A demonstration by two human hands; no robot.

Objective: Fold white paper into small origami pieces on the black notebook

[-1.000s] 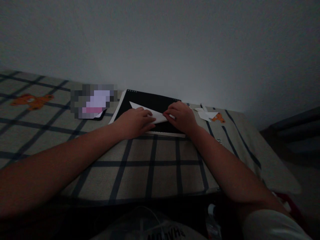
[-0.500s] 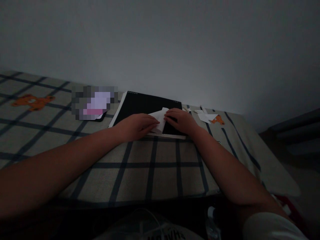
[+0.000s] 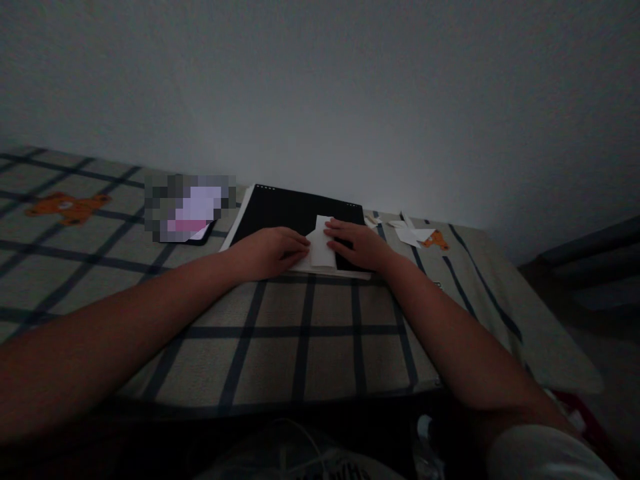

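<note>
Nearest, at the bottom, is one pale shirt with dark lettering (image 3: 333,470), one pale sleeve (image 3: 540,453) to its right, and between them one clear plastic bottle with a white cap (image 3: 425,443). Beyond runs one beige cloth with dark blue checks (image 3: 327,303), covering a flat surface; two bare forearms reach over it.

The left hand (image 3: 273,253) is half open, fingers together and slightly bent, its tips touching the left side of one folded white sheet of paper (image 3: 323,248); whether it pinches the sheet, I cannot tell. The right hand (image 3: 359,243) is open and low, fingers slightly parted, their tips resting on the sheet's right side without gripping it. The sheet lies between the two hands, by the near edge of one black rectangular cover with white pages beneath (image 3: 295,210); two groups of small holes line the cover's far edge.

Farther left lies one dark-edged device with a lit, partly pixelated screen (image 3: 197,207). To the right are folded white paper pieces (image 3: 415,235), too dim to count. Two orange bear figures (image 3: 67,208) show on the cloth, one toward each side. One plain grey wall (image 3: 320,100) stands behind.
</note>
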